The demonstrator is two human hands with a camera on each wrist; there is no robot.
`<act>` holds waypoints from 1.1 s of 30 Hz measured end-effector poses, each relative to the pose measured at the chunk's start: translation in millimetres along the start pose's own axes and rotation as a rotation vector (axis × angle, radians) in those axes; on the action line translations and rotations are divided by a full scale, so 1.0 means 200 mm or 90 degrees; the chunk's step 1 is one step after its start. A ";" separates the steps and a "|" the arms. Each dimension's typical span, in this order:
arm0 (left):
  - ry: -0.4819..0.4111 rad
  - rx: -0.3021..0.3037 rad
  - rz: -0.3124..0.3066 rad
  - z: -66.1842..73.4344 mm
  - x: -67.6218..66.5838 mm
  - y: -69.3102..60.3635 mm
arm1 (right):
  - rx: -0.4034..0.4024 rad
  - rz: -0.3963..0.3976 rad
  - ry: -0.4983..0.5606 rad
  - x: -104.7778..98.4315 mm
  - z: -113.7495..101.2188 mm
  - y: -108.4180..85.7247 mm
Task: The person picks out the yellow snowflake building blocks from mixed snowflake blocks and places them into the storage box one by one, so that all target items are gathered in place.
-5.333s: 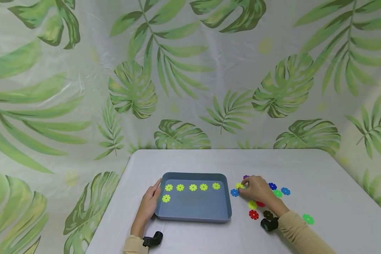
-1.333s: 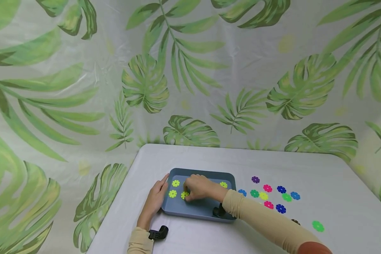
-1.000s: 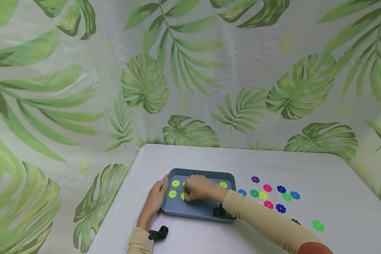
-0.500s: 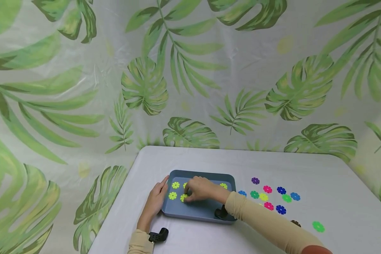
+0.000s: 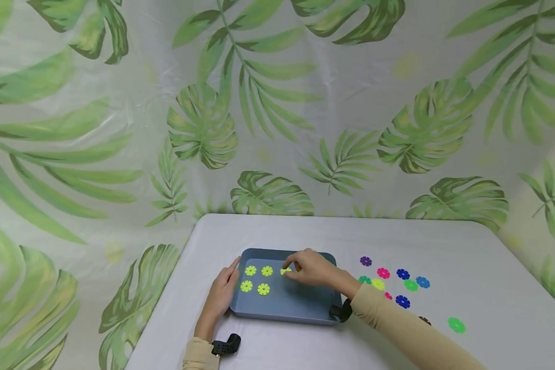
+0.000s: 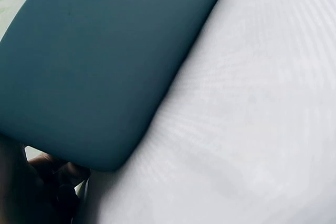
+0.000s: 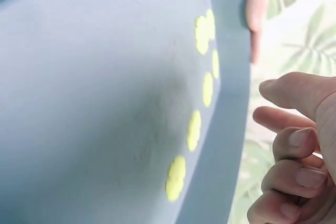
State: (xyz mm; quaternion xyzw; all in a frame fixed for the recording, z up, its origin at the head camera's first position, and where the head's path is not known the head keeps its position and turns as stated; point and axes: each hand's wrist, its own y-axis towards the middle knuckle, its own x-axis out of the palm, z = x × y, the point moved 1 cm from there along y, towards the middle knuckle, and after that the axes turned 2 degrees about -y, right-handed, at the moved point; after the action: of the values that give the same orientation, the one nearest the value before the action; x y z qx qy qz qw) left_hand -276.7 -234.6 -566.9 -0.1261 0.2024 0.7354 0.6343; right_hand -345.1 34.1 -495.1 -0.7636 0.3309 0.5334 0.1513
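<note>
My left hand (image 5: pixel 220 293) rests along the left side of the blue-grey tray (image 5: pixel 282 314), its fingers fairly straight against the outer wall. In the left wrist view the tray's outer wall (image 6: pixel 115 72) fills much of the picture. Over the tray hovers my right hand (image 5: pixel 312 268), thumb and index finger apart; the right wrist view shows nothing between its fingers (image 7: pixel 299 90). Yellow snowflake discs lie flat inside: a back row with one disc (image 5: pixel 266 271) plainly visible, and a second row holding two, the right one (image 5: pixel 263 289) included. The right hand hides part of the back row.
Right of the tray, loose snowflake discs lie scattered on the white table (image 5: pixel 305 234): purple (image 5: pixel 366 261), yellow (image 5: pixel 377 284), dark blue (image 5: pixel 403 301), light blue (image 5: pixel 423 282), and a bright green one (image 5: pixel 456 325) farther right. My right forearm crosses above some of them.
Earlier the right hand pinched a yellow disc beside the tray, then set it in the second row. It has now let go, lifting away and to the right. The left hand stays put.
</note>
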 end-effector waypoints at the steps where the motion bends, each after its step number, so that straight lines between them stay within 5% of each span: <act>1: 0.000 0.000 0.001 0.00 0.00 0.00 | 0.004 0.010 0.009 -0.01 0.01 -0.02; 16: -0.004 0.002 0.006 0.01 -0.01 0.01 | 0.070 0.142 0.081 -0.11 0.16 -0.25; 33: -0.022 -0.018 -0.001 0.00 0.00 -0.01 | 0.177 0.159 0.079 -0.09 0.38 -0.51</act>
State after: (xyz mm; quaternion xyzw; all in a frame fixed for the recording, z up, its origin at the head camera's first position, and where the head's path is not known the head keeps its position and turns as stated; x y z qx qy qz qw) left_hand -275.8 -234.4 -568.1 -0.1227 0.1807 0.7397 0.6365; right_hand -335.4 158.6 -521.1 -0.7196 0.5025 0.4492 0.1671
